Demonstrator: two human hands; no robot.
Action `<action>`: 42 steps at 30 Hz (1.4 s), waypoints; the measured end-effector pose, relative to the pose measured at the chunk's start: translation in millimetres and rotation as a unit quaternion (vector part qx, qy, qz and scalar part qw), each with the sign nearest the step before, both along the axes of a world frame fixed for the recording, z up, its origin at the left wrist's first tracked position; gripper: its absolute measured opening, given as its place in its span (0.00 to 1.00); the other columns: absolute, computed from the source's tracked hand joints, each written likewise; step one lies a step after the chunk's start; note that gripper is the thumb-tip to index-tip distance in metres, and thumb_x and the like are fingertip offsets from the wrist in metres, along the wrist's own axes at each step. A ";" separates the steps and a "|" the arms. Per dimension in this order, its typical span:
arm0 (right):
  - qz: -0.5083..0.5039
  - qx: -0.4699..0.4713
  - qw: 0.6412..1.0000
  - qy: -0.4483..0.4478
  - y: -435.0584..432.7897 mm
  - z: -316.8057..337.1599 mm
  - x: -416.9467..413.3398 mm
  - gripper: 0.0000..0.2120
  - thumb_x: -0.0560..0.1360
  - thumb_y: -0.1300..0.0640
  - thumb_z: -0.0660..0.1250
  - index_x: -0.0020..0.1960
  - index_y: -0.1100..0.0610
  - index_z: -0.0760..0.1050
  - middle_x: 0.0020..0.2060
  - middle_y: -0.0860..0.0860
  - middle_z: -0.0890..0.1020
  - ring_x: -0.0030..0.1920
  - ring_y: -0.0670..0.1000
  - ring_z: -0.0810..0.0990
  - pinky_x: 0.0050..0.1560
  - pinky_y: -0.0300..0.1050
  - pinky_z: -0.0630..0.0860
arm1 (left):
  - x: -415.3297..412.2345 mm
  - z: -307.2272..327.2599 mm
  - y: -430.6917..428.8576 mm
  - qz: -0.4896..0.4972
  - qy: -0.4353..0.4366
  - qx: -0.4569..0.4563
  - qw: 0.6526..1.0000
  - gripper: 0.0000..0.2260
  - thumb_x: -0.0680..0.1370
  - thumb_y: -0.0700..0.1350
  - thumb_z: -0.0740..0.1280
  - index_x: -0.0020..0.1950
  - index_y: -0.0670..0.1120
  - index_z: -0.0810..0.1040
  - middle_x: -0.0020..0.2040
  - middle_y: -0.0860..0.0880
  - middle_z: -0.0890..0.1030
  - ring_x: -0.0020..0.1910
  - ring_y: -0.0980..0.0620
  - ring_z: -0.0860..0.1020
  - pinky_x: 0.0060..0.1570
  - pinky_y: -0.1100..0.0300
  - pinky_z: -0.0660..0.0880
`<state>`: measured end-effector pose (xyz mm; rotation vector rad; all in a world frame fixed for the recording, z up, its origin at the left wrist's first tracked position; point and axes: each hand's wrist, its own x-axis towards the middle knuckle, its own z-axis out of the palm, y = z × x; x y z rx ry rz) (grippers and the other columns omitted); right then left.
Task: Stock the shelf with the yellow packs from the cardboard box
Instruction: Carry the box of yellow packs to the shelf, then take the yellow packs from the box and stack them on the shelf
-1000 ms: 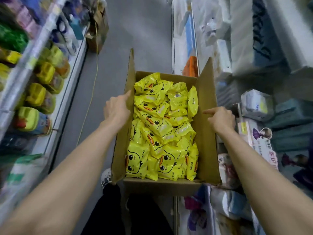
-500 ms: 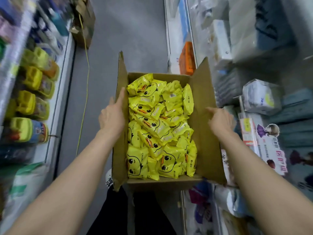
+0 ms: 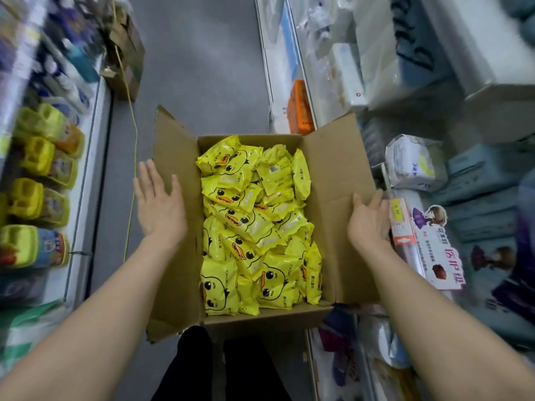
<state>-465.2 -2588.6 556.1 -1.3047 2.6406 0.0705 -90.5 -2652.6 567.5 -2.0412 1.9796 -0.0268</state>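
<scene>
Cardboard box flaps now spread; left hand and right hand let go, open and empty — yellow packs reachable.

Brown cardboard box, yellow packs printed with black-eyed, orange-beaked ducks

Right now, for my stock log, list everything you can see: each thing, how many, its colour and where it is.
box: one, brown cardboard, open, on the aisle floor at centre
yellow packs: many, too heaped to count, duck print, filling the box
tubs: several, yellow-lidded, left shelf
far box: one, brown, floor by the left shelf
cord: one, yellow, along the floor at left
orange pack: one, right shelf behind the box
white pack: one, right shelf
left hand: open, palm up, over the left flap
right hand: open, at the right flap
</scene>
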 end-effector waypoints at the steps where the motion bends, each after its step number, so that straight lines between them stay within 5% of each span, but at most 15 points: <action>1: -0.025 0.000 0.999 -0.030 -0.5 -6.3 -1.3 0.24 0.82 0.54 0.50 0.78 0.54 0.57 0.76 0.61 0.56 0.73 0.61 0.58 0.69 0.53 0.58 | 0.9 -3.3 -1.4 0.004 -0.013 0.006 1.000 0.28 0.80 0.35 0.53 0.79 0.46 0.49 0.76 0.32 0.37 0.75 0.34 0.34 0.75 0.44 0.36; 7: 0.006 0.144 0.983 -0.116 11.0 -35.9 20.5 0.26 0.80 0.54 0.57 0.77 0.53 0.56 0.74 0.65 0.61 0.74 0.64 0.59 0.70 0.54 0.62 | 27.4 -34.6 1.3 0.051 -0.015 0.148 0.988 0.25 0.80 0.39 0.51 0.78 0.46 0.54 0.78 0.33 0.44 0.76 0.33 0.41 0.75 0.43 0.41; 11: -0.006 0.187 0.971 -0.146 23.8 -50.4 33.8 0.31 0.82 0.49 0.55 0.80 0.52 0.46 0.78 0.63 0.46 0.78 0.62 0.46 0.75 0.56 0.54 | 42.4 -59.9 12.6 0.067 0.049 0.254 0.964 0.29 0.79 0.42 0.57 0.79 0.47 0.52 0.76 0.39 0.59 0.75 0.36 0.56 0.73 0.43 0.55; 14: -0.013 0.179 0.974 -0.139 20.0 -50.0 39.4 0.31 0.81 0.49 0.55 0.80 0.54 0.47 0.78 0.64 0.46 0.77 0.64 0.47 0.75 0.56 0.53 | 39.8 -67.3 17.1 0.045 0.090 0.234 0.967 0.28 0.80 0.45 0.60 0.78 0.45 0.53 0.73 0.39 0.64 0.72 0.37 0.62 0.70 0.45 0.61; 22: 0.014 0.044 0.983 -0.176 -11.7 -28.3 79.9 0.23 0.79 0.55 0.61 0.73 0.57 0.66 0.68 0.62 0.71 0.66 0.63 0.70 0.63 0.53 0.68 | 11.1 -58.4 -10.4 -0.028 0.232 0.120 0.965 0.23 0.75 0.43 0.66 0.70 0.43 0.67 0.58 0.38 0.74 0.59 0.36 0.72 0.57 0.46 0.70; 31: 0.027 0.004 0.970 -0.243 -40.2 -29.5 136.5 0.24 0.79 0.56 0.62 0.75 0.56 0.65 0.71 0.57 0.70 0.71 0.58 0.68 0.67 0.50 0.65 | -19.2 -62.2 -47.7 -0.113 0.310 0.124 0.936 0.26 0.76 0.37 0.67 0.73 0.47 0.67 0.69 0.42 0.67 0.65 0.39 0.70 0.60 0.45 0.72; 36: 0.028 0.035 0.969 -0.243 -54.3 -34.5 157.5 0.16 0.77 0.51 0.65 0.63 0.52 0.77 0.58 0.56 0.80 0.60 0.60 0.76 0.56 0.49 0.72 | -21.4 -75.9 -67.9 -0.151 0.281 0.189 0.929 0.25 0.77 0.39 0.65 0.74 0.46 0.67 0.67 0.42 0.70 0.64 0.40 0.71 0.60 0.48 0.71; 42: 0.072 0.141 0.955 -0.250 -50.5 -49.5 189.2 0.25 0.72 0.40 0.70 0.63 0.53 0.72 0.55 0.57 0.79 0.61 0.60 0.74 0.48 0.51 0.72 | -24.3 -85.1 -54.9 -0.204 0.272 0.241 0.909 0.27 0.76 0.38 0.66 0.74 0.48 0.67 0.69 0.42 0.67 0.63 0.40 0.72 0.58 0.54 0.72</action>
